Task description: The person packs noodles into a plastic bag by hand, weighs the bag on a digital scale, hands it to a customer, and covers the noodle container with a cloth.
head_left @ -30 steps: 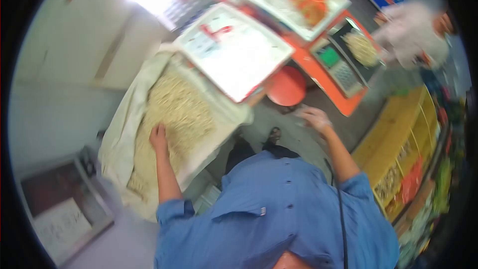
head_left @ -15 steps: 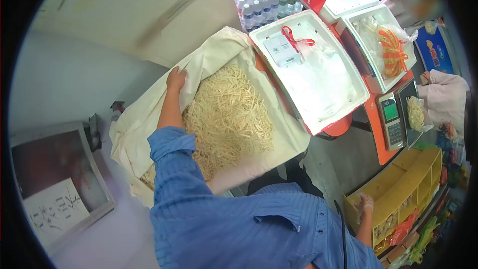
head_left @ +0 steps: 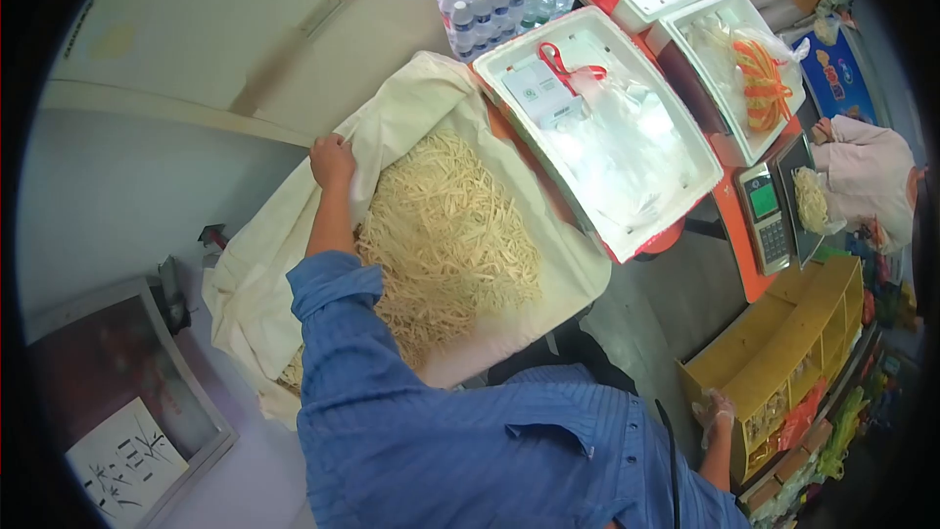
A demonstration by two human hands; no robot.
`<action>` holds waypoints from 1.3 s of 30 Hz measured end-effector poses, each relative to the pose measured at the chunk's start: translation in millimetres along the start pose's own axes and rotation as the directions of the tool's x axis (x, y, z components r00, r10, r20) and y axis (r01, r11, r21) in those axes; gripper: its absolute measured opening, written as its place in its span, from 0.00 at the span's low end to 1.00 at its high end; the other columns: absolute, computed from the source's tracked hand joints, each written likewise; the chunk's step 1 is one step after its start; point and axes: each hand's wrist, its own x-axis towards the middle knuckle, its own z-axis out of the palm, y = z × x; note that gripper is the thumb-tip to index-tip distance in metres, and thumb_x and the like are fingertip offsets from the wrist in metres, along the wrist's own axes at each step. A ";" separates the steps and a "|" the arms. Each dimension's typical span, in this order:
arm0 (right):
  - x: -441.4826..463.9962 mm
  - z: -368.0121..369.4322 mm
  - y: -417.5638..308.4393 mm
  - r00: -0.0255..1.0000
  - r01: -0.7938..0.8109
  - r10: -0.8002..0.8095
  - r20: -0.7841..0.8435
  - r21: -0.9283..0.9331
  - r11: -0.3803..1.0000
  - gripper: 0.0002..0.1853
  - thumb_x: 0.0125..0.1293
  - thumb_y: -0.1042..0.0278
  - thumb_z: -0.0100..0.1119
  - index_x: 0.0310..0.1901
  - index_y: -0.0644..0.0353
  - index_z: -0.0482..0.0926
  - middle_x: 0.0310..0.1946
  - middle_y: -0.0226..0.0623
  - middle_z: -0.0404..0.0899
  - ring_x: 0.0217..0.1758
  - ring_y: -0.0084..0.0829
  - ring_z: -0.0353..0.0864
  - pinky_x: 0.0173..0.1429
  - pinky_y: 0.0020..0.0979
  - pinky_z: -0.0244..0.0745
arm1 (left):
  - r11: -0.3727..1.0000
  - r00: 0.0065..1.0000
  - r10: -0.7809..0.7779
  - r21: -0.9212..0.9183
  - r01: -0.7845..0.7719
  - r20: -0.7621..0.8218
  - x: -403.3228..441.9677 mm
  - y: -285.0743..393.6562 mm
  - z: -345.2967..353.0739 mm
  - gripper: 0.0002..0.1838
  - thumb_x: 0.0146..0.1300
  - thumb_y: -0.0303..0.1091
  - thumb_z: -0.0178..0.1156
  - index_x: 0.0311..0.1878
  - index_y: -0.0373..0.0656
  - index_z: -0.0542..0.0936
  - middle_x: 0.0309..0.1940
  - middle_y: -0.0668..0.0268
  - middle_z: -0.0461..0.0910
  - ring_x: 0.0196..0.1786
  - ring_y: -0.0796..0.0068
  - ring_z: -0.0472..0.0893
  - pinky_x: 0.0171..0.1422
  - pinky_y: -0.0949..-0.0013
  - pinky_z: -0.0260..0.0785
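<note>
My left hand [head_left: 333, 162] is closed on the upper left edge of a cream cloth [head_left: 416, 88]. The cloth lines a container and surrounds a heap of pale, strip-like noodles [head_left: 450, 235], which lies to the right of this hand. Low on the right, my right hand [head_left: 718, 411], in a clear plastic glove, hangs beside a yellow shelf unit [head_left: 764, 338]. Its fingers look loosely apart, and nothing shows between them.
A white foam box [head_left: 627, 152] with plastic bags and a red lanyard adjoins the cloth. Beyond are another foam box [head_left: 720, 103], a scale [head_left: 766, 216] with noodles on it, bottled water [head_left: 480, 15] and two people. A framed panel [head_left: 117, 362] stands lower left.
My left hand has gone from the noodles to the cloth's edge and closed on it. My right hand has moved outward to beside the yellow shelf. The view has shifted.
</note>
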 end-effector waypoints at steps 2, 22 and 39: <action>-10.6 6.3 -12.5 1.000 -0.008 0.009 0.004 -0.047 0.999 0.16 0.67 0.64 0.58 0.55 0.57 0.76 0.54 0.39 0.75 0.57 0.40 0.74 0.51 0.47 0.80 | 0.991 0.996 0.050 -0.122 -0.060 -0.080 -16.4 -2.4 -6.9 0.12 0.63 0.39 0.62 0.48 0.46 0.83 0.44 0.59 0.80 0.50 0.53 0.78 0.56 0.55 0.71; 132.4 -4.5 116.2 0.900 0.346 -0.317 0.300 -0.049 0.937 0.13 0.67 0.63 0.59 0.50 0.59 0.81 0.51 0.34 0.77 0.53 0.34 0.78 0.47 0.34 0.85 | 0.753 0.827 0.562 -0.434 -0.495 0.032 -429.6 82.3 -31.4 0.13 0.62 0.29 0.59 0.50 0.42 0.84 0.37 0.56 0.79 0.42 0.56 0.80 0.48 0.59 0.72; 179.4 -41.6 121.9 0.937 0.087 -0.164 0.308 0.249 0.965 0.19 0.67 0.60 0.59 0.57 0.58 0.79 0.57 0.37 0.75 0.57 0.36 0.78 0.50 0.34 0.83 | 0.768 0.839 0.542 -0.432 -0.473 0.044 -484.1 154.7 -21.4 0.18 0.57 0.27 0.63 0.52 0.39 0.81 0.43 0.57 0.79 0.42 0.61 0.80 0.49 0.63 0.74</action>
